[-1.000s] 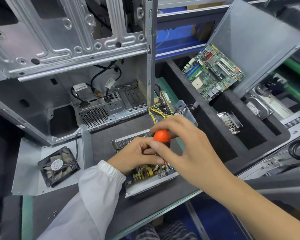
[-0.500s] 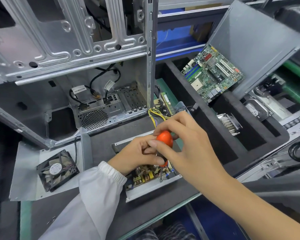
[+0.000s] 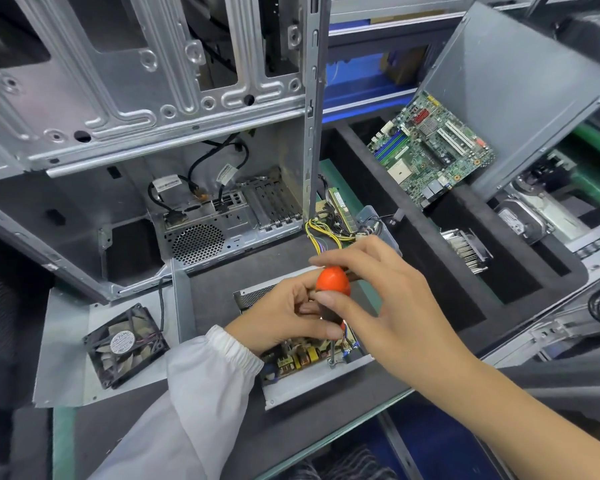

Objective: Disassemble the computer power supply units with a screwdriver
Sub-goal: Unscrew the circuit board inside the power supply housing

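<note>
PSU (image 3: 312,372), lid off, sits near the front edge of our bench (image 3: 222,292) on the dark mat, board and coils exposed. Our screwdriver (image 3: 333,282) stands upright in it, orange handle cap on top, shaft tip down at the PSU's front right corner. Our right hand (image 3: 388,299) pinches the handle cap with fingertips and thumb curled round it. Our left hand (image 3: 284,317), white sleeve at the wrist, is over the PSU with fingers curled round the lower handle just under the cap. Yellow wire bundle (image 3: 317,230) comes off the PSU's far side.

Open PC chassis (image 3: 153,98) stands at the back left of the bench, cables hanging inside. Loose case fan (image 3: 125,344) lies on a flat metal panel (image 3: 66,341) at the left edge. Right of the bench, a black foam tray (image 3: 430,258) holds a green motherboard (image 3: 430,150) leaning on a grey sheet, and a finned heatsink (image 3: 468,251) in the next pocket.
</note>
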